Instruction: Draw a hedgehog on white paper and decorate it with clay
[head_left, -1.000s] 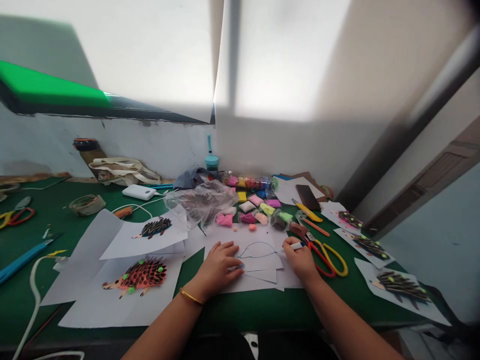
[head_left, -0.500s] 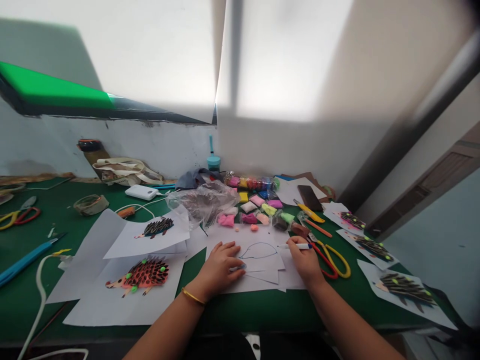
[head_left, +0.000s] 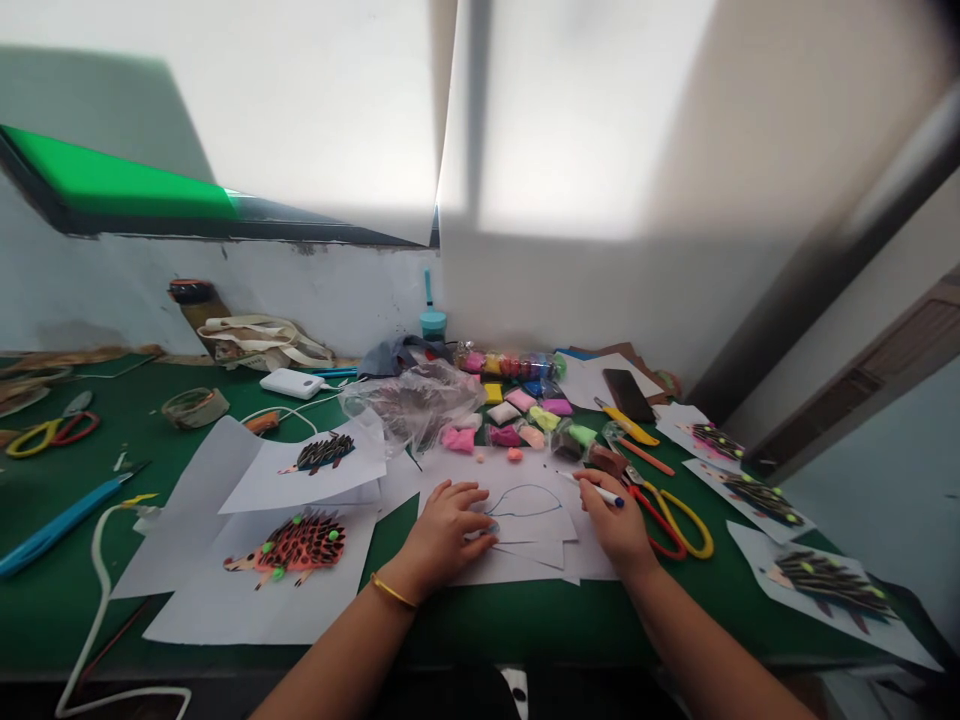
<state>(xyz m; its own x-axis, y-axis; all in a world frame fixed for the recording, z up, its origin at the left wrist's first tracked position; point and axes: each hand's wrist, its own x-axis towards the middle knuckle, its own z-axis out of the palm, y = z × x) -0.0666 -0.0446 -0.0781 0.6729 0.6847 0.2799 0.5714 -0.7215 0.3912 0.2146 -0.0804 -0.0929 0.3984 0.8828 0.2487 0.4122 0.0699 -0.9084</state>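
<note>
My left hand (head_left: 450, 530) lies with spread fingers on the left part of a white sheet (head_left: 525, 528), a yellow bangle on its wrist. A rounded outline in blue (head_left: 529, 500) is drawn on that sheet. Right of the drawing, my right hand (head_left: 616, 520) grips a white marker with a blue end (head_left: 602, 490), its tip pointing up and left, near the outline's right side. Small pink clay pieces (head_left: 514, 454) rest on the paper beyond the drawing.
Packets of coloured clay (head_left: 517, 400) and a crumpled plastic bag (head_left: 420, 400) lie behind the papers. Scissors (head_left: 694, 520), a cutter (head_left: 628, 424) and a phone (head_left: 628, 395) are at right. Hedgehog pictures (head_left: 292, 550) lie on both sides; a blue tool (head_left: 64, 520) is far left.
The marker has tilted in my right hand, its blue end now lower and its tip raised. The view has shifted slightly, while my left hand stays on the paper.
</note>
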